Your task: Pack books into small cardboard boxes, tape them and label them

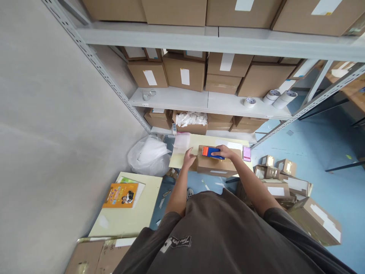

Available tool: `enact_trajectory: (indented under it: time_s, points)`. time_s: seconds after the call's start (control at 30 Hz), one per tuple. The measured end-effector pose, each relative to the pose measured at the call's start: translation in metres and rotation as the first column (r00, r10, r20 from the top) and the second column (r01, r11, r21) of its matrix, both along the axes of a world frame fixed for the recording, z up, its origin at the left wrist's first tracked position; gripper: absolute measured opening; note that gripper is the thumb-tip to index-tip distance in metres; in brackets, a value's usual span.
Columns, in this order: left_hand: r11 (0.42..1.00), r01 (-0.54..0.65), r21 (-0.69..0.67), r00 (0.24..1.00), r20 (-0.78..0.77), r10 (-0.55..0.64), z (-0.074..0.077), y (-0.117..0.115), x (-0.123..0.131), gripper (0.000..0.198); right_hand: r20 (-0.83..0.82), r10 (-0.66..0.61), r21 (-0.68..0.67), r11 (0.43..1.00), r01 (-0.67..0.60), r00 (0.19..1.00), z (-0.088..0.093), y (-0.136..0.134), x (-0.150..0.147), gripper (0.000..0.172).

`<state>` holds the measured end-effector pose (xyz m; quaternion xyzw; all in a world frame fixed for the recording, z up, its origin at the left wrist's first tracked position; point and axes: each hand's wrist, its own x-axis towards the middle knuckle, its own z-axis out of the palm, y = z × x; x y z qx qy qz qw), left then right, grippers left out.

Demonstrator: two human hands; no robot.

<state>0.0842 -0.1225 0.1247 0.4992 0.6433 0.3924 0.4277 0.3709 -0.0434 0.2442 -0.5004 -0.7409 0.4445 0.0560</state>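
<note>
A small cardboard box point(216, 167) sits on a pale yellow table point(176, 161) in front of me. My right hand point(225, 152) is closed around a blue and orange tape dispenser point(211, 152) that rests on the box's top. My left hand point(188, 156) presses against the box's left end, fingers curled on its edge. A clear plastic bag point(181, 142) lies on the table just beyond my left hand.
A pink phone point(246, 153) lies at the table's right end. Grey shelving point(216, 102) holds cardboard boxes and tape rolls point(281, 98). A white sack point(149, 155) sits by the wall. Another table with an orange book point(120, 195) stands left. Several boxes point(288, 182) crowd the blue floor at right.
</note>
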Motion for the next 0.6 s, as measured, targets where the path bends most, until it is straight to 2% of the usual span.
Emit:
enact_trajectory:
  time_s: [0.03,0.07,0.13,0.2,0.27,0.33,0.5,0.6]
  points:
    - [0.990,0.141,0.020,0.987,-0.083,-0.139,0.009,0.007,-0.005,0.092,0.005,0.009,0.001,1.000,-0.009,1.000,0.001,0.000,-0.001,0.061]
    - [0.949,0.314,0.015,0.935,-0.181,-0.306,0.017,0.015,-0.009,0.101,0.013,0.020,0.004,1.000,-0.020,1.000,0.002,0.001,-0.002,0.062]
    - [0.819,0.569,-0.067,0.753,-0.356,-0.553,0.034,0.031,-0.013,0.116,0.036,0.044,0.009,0.999,-0.044,0.998,0.005,0.001,-0.003,0.064]
    - [0.710,0.689,-0.143,0.585,-0.468,-0.662,0.046,0.043,-0.012,0.124,0.066,0.060,0.016,0.998,-0.061,0.996,0.009,0.002,-0.003,0.066]
    - [0.658,0.726,-0.198,0.487,-0.527,-0.696,0.053,0.050,-0.011,0.123,0.100,0.071,0.026,0.997,-0.074,0.992,0.012,0.001,-0.002,0.067]
    - [0.646,0.724,-0.241,0.444,-0.554,-0.704,0.055,0.053,-0.009,0.117,0.146,0.081,0.042,0.995,-0.088,0.986,0.015,-0.001,-0.001,0.067]
    - [0.653,0.703,-0.283,0.425,-0.569,-0.704,0.053,0.056,-0.005,0.110,0.272,0.092,0.068,0.991,-0.115,0.958,0.017,-0.001,0.003,0.066]
    - [0.649,0.700,-0.298,0.428,-0.553,-0.715,0.052,0.060,-0.004,0.113,0.342,0.089,0.081,0.989,-0.123,0.936,0.014,0.003,0.025,0.066]
